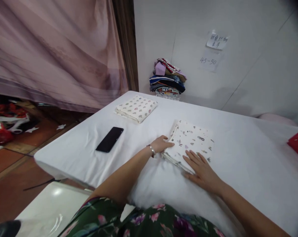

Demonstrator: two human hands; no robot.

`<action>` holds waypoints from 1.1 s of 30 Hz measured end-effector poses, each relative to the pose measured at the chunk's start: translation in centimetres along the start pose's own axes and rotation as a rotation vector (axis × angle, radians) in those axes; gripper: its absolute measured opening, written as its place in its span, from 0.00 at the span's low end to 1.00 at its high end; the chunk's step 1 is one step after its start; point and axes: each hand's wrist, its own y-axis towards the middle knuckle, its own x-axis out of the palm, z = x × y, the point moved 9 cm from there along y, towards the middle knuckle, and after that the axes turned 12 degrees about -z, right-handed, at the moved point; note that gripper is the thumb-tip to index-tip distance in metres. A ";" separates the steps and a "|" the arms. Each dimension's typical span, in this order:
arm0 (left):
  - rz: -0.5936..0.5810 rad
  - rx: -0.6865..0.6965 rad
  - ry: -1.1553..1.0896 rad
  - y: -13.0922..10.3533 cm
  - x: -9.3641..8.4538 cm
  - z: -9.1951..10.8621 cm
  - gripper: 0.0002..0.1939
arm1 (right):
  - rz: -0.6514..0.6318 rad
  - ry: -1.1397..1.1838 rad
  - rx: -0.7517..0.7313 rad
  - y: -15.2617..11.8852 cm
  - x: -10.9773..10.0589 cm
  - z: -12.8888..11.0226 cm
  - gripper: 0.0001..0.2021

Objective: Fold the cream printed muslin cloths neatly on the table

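The scene is evenly and softly lit, with no hard shadows cast on the white cloth-covered table [237, 144]. A bright glare patch is seen on the glossy white surface [55, 194] below the table's near left corner. Straight lines are bowed by wide-angle distortion towards the frame edges. The corner above the table's far right end is darkened by vignetting, and the handwriting on the wall notes is slightly blurred.

Phone [109, 139] lies left of folded cloth [189, 144] on table [250, 158].
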 end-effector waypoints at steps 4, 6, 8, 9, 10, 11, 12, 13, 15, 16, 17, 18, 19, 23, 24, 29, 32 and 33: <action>-0.084 -0.036 -0.175 -0.6 0.8 -0.1 0.35 | -0.010 0.116 0.052 0.0 -1.5 -0.4 0.28; -0.126 -0.033 -0.228 -1.0 1.1 0.2 0.30 | 0.079 0.157 0.080 0.4 -2.8 -1.2 0.26; -0.166 -0.008 -0.262 -1.4 1.4 0.7 0.25 | 0.183 0.175 0.078 1.3 -4.0 -2.3 0.24; -0.186 0.006 -0.284 -1.5 1.5 0.9 0.23 | 0.230 0.177 0.067 1.8 -4.5 -3.0 0.24; -0.200 0.017 -0.310 -1.7 1.5 1.0 0.20 | 0.266 0.176 0.054 2.5 -4.8 -3.7 0.23; -0.209 0.025 -0.336 -1.8 1.6 1.0 0.18 | 0.296 0.174 0.046 3.1 -5.1 -4.3 0.22; -0.214 0.028 -0.360 -1.9 1.6 1.0 0.16 | 0.319 0.170 0.043 3.6 -5.2 -4.7 0.21; -0.212 0.028 -0.381 -2.1 1.5 0.9 0.15 | 0.338 0.168 0.046 4.1 -5.3 -5.0 0.20; -0.205 0.018 -0.413 -2.4 1.4 0.5 0.18 | 0.365 0.182 0.055 4.8 -5.1 -5.2 0.19; -0.209 0.013 -0.424 -2.6 1.4 0.3 0.22 | 0.376 0.200 0.060 5.0 -5.0 -5.1 0.18; -0.217 0.011 -0.433 -2.7 1.3 0.1 0.26 | 0.385 0.225 0.063 5.1 -4.8 -4.9 0.16; -0.229 0.013 -0.441 -2.9 1.3 0.0 0.29 | 0.394 0.259 0.062 5.2 -4.6 -4.6 0.15; -0.249 0.021 -0.447 -3.1 1.4 0.0 0.32 | 0.400 0.302 0.062 5.2 -4.4 -4.3 0.14; -0.310 0.055 -0.472 -3.8 1.4 0.2 0.34 | 0.449 0.498 0.060 4.9 -4.2 -3.2 0.11; -0.318 0.060 -0.468 -3.9 1.3 0.3 0.33 | 0.455 0.532 0.053 4.9 -4.2 -3.1 0.11; -0.312 0.077 -0.425 -4.0 1.2 0.4 0.28 | 0.446 0.564 0.007 4.9 -4.1 -3.9 0.11; -0.305 0.083 -0.409 -3.8 1.2 0.3 0.27 | 0.433 0.486 0.028 4.9 -3.9 -4.1 0.11; -0.308 0.083 -0.408 -3.7 1.2 0.2 0.27 | 0.438 0.464 0.031 4.8 -4.0 -4.2 0.11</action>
